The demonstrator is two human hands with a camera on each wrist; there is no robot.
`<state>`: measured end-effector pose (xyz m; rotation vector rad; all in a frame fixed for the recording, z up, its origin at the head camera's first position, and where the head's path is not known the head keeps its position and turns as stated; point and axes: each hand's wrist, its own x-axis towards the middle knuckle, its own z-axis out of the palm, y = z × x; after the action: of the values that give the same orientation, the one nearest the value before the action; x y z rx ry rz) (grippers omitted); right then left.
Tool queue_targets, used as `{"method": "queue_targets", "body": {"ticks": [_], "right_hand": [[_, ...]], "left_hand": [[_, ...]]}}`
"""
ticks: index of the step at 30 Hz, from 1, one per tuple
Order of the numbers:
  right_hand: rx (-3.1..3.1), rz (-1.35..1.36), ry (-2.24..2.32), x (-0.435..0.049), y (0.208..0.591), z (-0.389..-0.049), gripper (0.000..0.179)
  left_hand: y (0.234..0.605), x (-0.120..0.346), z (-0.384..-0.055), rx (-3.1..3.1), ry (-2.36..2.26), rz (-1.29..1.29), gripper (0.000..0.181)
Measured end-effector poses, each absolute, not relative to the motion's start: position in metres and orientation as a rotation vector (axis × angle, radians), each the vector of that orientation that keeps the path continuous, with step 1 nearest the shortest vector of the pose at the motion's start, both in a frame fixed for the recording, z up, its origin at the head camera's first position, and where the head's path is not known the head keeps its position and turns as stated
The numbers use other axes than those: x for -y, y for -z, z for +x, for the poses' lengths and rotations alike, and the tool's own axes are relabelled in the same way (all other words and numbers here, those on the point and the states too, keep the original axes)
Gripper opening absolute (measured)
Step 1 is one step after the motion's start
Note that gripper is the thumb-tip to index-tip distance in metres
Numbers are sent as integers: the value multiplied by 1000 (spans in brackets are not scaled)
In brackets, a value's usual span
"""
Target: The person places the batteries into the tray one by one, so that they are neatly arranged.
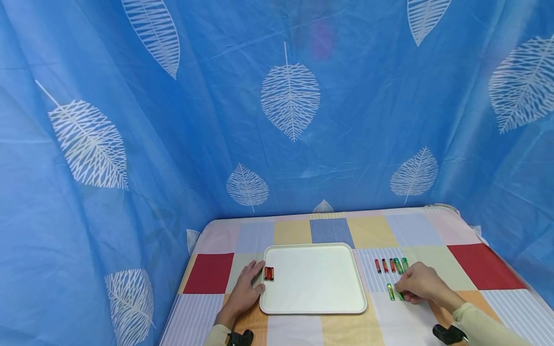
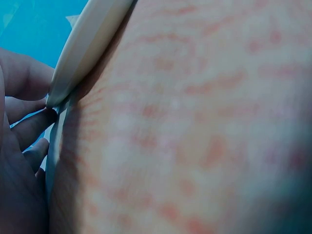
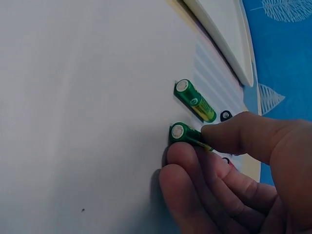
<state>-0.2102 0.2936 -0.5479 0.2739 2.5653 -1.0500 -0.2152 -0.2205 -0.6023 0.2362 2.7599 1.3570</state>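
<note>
your right grip (image 1: 419, 282) has thumb and fingers pinched round a green battery (image 3: 189, 134), lower right of the head view. probably light, stiff, kinda slick, so hold it mid-barrel. left grip (image 1: 245, 289) is relaxed, touching the tray (image 1: 316, 281).

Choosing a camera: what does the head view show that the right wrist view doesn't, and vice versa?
Only head: the left hand and the red batteries on the tray. Only right wrist: the pale ends of two green batteries, and a dark speck on the cloth. Both: the right hand pinching one battery, the tray and the curtain.
</note>
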Motion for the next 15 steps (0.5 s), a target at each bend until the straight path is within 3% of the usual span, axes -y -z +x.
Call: {"method": "queue_targets", "body": {"ticks": [7, 15], "right_hand": [[-2432, 307, 1250, -311, 556, -209, 15], [-1778, 253, 1807, -345, 564, -205, 24]], "left_hand": [[601, 220, -215, -2764, -1349, 226, 68], [601, 220, -217, -2759, -1352, 213, 69]]}}
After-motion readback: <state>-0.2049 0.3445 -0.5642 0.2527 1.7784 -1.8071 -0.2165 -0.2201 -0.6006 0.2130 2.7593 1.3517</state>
